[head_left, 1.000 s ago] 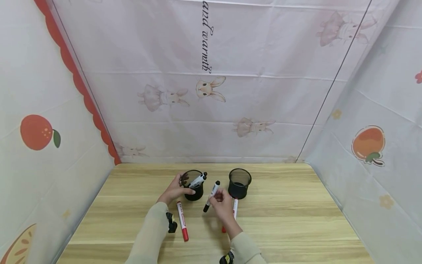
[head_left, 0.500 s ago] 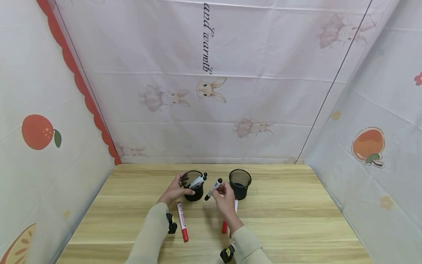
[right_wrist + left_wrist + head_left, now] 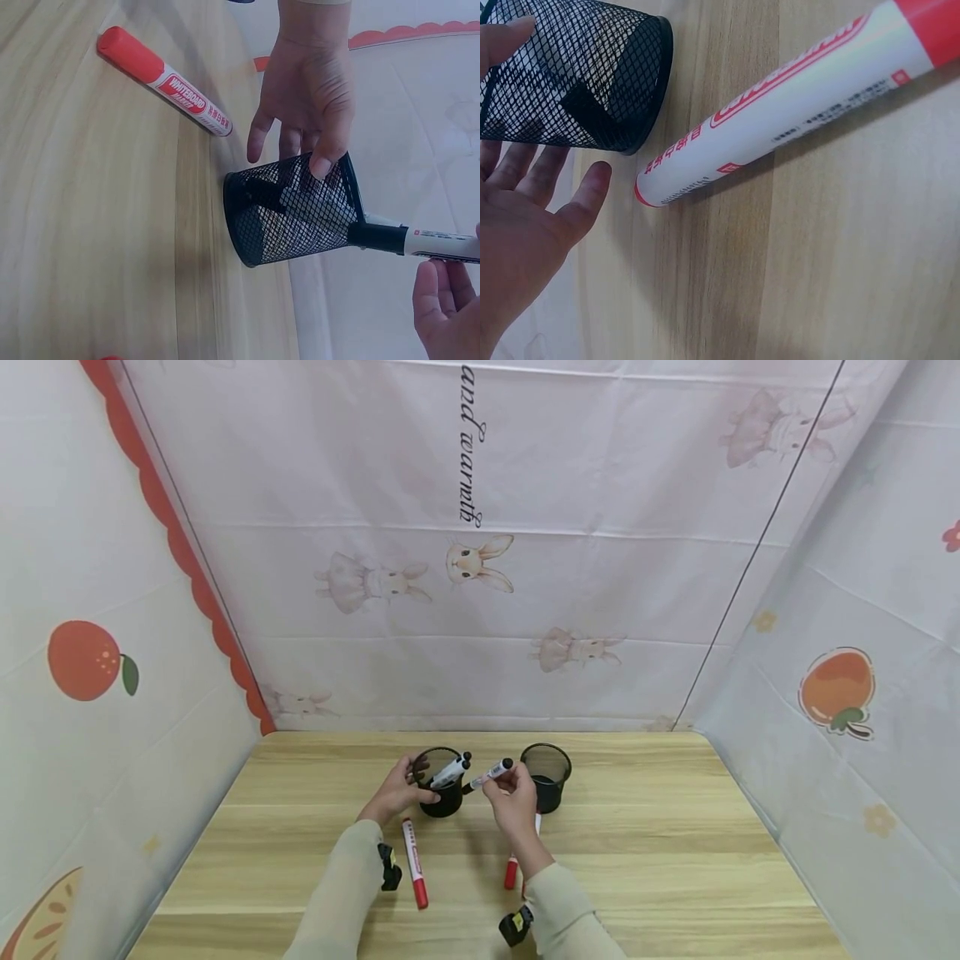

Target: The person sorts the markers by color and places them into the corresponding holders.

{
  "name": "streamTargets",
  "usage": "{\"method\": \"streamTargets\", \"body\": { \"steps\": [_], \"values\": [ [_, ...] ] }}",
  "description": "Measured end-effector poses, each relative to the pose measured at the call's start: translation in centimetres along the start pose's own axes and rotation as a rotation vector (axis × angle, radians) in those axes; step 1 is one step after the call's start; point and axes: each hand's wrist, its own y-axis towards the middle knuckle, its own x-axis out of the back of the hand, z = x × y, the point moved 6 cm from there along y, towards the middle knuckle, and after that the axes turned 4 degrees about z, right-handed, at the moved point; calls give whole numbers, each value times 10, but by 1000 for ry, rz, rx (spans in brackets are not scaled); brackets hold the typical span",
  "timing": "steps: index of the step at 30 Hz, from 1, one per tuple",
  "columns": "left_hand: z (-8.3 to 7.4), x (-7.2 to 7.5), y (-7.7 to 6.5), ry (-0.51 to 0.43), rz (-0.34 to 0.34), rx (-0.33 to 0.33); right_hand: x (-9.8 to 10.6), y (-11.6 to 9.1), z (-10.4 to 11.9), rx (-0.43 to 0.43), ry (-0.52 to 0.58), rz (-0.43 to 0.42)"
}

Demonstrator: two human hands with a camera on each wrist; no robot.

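Observation:
My left hand (image 3: 397, 793) grips a black mesh pen holder (image 3: 441, 803), thumb on the near side and fingers around the far side. Several white markers (image 3: 450, 772) with black ends lean inside it. Between thumb and fingers my right hand (image 3: 516, 802) pinches a black-and-white marker (image 3: 497, 770), tilted, its black cap pointing at the holder. In the right wrist view that marker's black cap (image 3: 379, 237) is right at the holder's rim. A red-capped whiteboard marker (image 3: 780, 97) lies on the table just below the left hand.
A second black mesh pen holder (image 3: 548, 766) stands right of the right hand, with no pens showing in it. Red-capped marker ends (image 3: 512, 872) show on the table beside the right wrist, partly hidden by it. Printed cloth walls (image 3: 480, 685) enclose the wooden table (image 3: 660, 843).
My right hand has risen slightly and tipped the marker from steep to nearly level, bringing its lower end to the left holder's rim. The left hand and its holder stay in place.

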Motion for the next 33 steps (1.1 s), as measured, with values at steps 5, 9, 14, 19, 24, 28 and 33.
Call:
{"method": "streamTargets", "body": {
  "steps": [5, 9, 14, 19, 24, 28, 33],
  "values": [
    [0, 0, -1, -4, -1, -8, -3, 1, -1, -36, 28, -6],
    [0, -1, -2, -7, -2, -6, -3, 2, 0, -54, 26, -17],
    [-1, -1, -2, -16, -1, -6, -4, 3, 0, -56, 28, -13],
    [0, 0, -2, -7, -7, -8, -6, 7, -1, -46, 31, -1],
    [2, 1, -2, -10, -11, -5, -9, 9, -2, -34, 26, 16],
    [2, 1, -2, -4, -8, 4, -11, 9, 1, -14, -15, 34],
    [1, 1, -2, -2, -14, 12, -16, 11, -4, -16, -37, 57]
  ]
}}
